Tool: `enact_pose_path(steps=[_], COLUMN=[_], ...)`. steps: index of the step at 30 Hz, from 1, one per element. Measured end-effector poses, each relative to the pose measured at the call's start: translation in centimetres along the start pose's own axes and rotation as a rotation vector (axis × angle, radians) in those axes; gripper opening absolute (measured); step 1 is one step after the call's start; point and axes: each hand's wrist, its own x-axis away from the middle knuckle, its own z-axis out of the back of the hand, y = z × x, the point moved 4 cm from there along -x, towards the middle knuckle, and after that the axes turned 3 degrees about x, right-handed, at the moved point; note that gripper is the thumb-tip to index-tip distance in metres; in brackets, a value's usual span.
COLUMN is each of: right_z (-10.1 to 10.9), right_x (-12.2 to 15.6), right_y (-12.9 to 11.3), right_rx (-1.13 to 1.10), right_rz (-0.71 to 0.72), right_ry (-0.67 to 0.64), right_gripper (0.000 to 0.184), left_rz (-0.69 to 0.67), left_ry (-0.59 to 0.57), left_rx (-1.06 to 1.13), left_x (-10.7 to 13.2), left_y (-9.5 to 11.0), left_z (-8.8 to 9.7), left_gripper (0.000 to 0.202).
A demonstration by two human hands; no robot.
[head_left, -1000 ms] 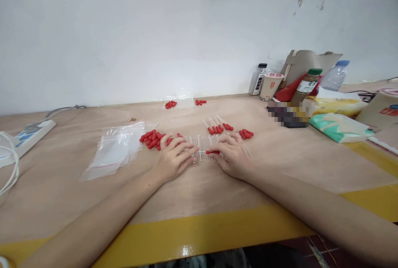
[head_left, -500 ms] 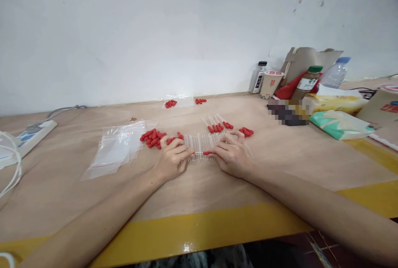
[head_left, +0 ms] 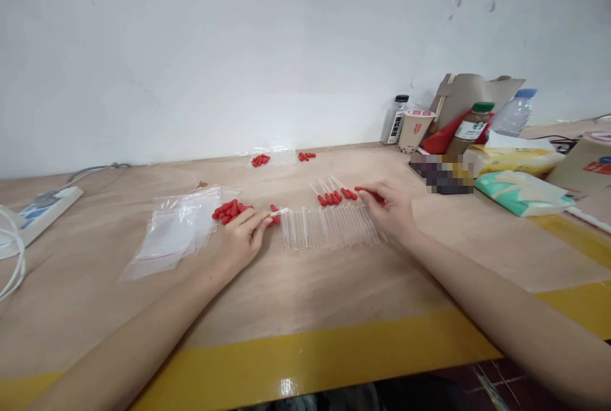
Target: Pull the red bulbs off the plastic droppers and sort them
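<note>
My left hand [head_left: 245, 233] is closed, pinching a clear glass tube [head_left: 280, 212] by one end above the left end of a row of similar tubes [head_left: 329, 228]. To the right, the fingertips of my right hand [head_left: 389, 207] pinch a red rubber bulb [head_left: 359, 189]; more red shows under its fingers, partly hidden. Just beyond the row lie several droppers with red bulbs [head_left: 327, 198], their thin stems pointing away from me. Loose red bulbs [head_left: 230, 210] are heaped behind my left hand, and a red bulb [head_left: 273, 209] lies near the tube it holds.
Clear zip bags [head_left: 174, 226] overlap at the left, near a white power strip [head_left: 48, 217]. Small groups of red bulbs [head_left: 260, 160] lie near the wall. At the right stand a paper cup [head_left: 416, 132], a green-capped bottle [head_left: 472, 130] and tissue packs [head_left: 522, 191].
My hands have moved apart from the middle of the tube row, where they held a tube and a red bulb end to end. The left went left; the right went right and farther from me.
</note>
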Motion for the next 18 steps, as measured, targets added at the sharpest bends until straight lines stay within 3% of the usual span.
enact_pose_path(steps=[5, 8, 12, 18], right_z=[0.9, 1.6, 2.7, 2.6], right_x=[-1.7, -1.7, -2.1, -2.0], right_y=[4.6, 6.5, 7.0, 6.8], right_rx=[0.025, -0.006, -0.009, 0.023], right_rz=[-0.385, -0.586, -0.603, -0.575], right_ry=[-0.083, -0.088, -0.05, -0.179], right_gripper=[0.026, 0.026, 0.016, 0.017], left_rz=[-0.016, -0.041, -0.08, -0.146], left_ry=[-0.055, -0.032, 0.003, -0.068], left_rx=[0.009, 0.017, 0.047, 0.053], left_x=[-0.7, -0.9, -1.0, -0.9], left_y=[0.5, 0.8, 1.2, 1.7], left_z=[-1.7, -2.5, -2.7, -3.0], left_gripper=[0.028, 0.025, 0.017, 0.008])
